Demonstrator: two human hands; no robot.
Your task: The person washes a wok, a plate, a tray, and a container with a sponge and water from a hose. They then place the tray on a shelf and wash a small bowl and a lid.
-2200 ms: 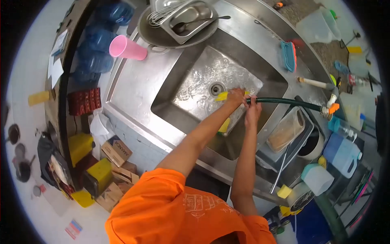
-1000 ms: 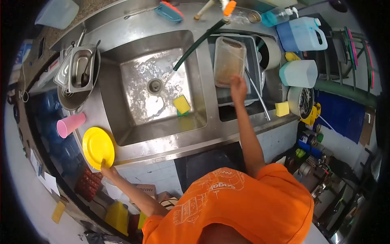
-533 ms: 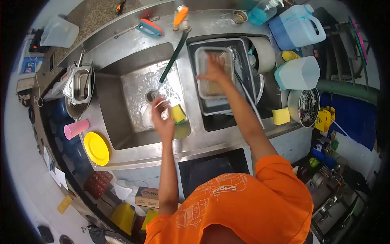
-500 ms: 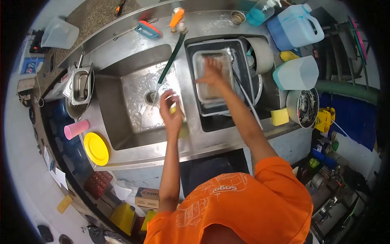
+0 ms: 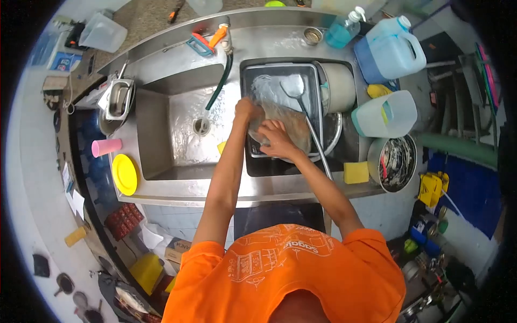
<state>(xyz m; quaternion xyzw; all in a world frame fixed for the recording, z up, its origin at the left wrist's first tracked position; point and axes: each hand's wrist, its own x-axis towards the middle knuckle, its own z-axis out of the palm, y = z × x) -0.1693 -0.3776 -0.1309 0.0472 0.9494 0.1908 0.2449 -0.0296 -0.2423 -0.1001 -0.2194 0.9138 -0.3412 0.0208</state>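
A translucent plastic container (image 5: 293, 125) is tilted over the dark grey tray (image 5: 316, 81) in the right sink basin. My left hand (image 5: 247, 110) is closed on its left side. My right hand (image 5: 278, 141) lies against its near side with the fingers bent onto it; part of its grip is hidden. Behind the container, a metal turner (image 5: 293, 86) rests in the wet tray, its long handle slanting toward the front edge. A yellow sponge (image 5: 221, 146) shows partly behind my left forearm.
Water runs from a green hose (image 5: 219, 89) into the left basin (image 5: 186, 134). To the right are a pot (image 5: 338, 89), a sponge (image 5: 356, 173), a soapy pan (image 5: 396, 164), a cut jug (image 5: 385, 116) and a blue-liquid jug (image 5: 385, 54). A yellow plate (image 5: 125, 175) and pink cup (image 5: 106, 147) stand left.
My left hand has moved from over the left basin to the container. The container, flat in the tray before, is now tilted, uncovering the turner. My right hand has shifted down toward me.
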